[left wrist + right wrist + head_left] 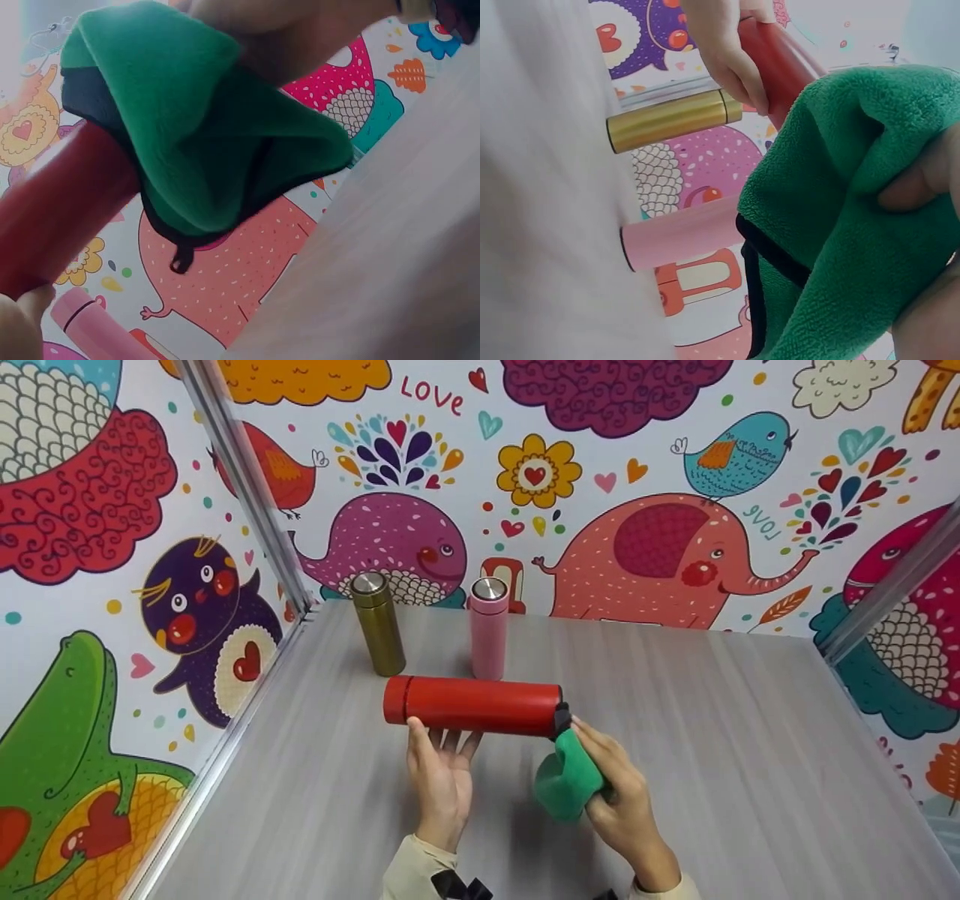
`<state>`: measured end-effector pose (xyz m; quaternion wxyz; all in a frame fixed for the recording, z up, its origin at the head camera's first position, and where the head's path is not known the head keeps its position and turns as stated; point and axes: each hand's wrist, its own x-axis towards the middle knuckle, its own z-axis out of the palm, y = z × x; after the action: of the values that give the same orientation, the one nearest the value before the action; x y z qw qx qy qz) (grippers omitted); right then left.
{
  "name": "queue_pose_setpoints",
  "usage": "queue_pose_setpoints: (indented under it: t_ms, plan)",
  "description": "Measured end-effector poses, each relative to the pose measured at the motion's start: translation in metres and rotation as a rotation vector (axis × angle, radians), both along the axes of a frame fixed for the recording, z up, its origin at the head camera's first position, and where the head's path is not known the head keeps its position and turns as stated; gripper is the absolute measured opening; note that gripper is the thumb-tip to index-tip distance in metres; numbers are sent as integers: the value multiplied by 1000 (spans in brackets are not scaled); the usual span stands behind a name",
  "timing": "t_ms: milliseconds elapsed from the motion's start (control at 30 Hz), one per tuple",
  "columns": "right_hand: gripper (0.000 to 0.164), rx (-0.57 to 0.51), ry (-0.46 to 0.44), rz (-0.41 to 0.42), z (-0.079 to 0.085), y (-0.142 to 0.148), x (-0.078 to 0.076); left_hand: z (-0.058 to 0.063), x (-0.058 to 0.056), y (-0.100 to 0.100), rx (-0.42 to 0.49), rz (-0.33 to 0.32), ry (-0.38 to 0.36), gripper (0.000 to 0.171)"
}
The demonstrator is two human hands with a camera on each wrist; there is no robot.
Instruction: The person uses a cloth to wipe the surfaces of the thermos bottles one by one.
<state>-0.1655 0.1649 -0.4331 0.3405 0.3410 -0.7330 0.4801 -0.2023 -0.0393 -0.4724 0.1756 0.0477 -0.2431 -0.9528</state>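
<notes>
A red thermos flask (480,706) is held nearly level above the table, its cap end to the left. My left hand (442,780) grips it near the cap from below, thumb on the near side; the right wrist view shows that hand (731,56) around the red flask (780,67). In my right hand (626,795) is a green cloth (570,776) with a dark edge, pinched against the flask's base end. The cloth (187,127) covers that end in the left wrist view, and its black loop (181,259) hangs down.
Behind the red flask stand an olive-gold thermos flask (380,626) and a pink one (489,630), both upright with steel-topped lids. The wood-grain table (720,750) is bounded by cartoon-printed walls (645,450) with metal corner posts (240,472).
</notes>
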Motion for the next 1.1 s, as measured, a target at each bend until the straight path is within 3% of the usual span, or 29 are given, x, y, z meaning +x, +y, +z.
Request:
queue_pose_setpoints:
  t_ms: [267,400,533,733,867,967,1100]
  plan:
    - [67,-15,-11,-48,-1,11,-9,8,-1,1,-50,-19,60,46]
    - [72,-12,-60,-71,-22,23,-12,22,-10,-1,-99,-16,139,44]
    - [81,-14,-132,-96,-50,35,-11,39,-23,-4,-162,-23,225,50]
    - [82,-28,-179,-136,-59,44,-3,69,-56,8,-245,5,271,74]
    - [84,-24,-228,-158,-66,53,-1,84,-79,25,-403,19,305,79]
    - [85,-31,-284,-170,-69,58,3,92,-96,38,-583,14,323,80]
    - [83,-59,-313,-168,-73,63,6,96,-117,54,-845,27,254,79]
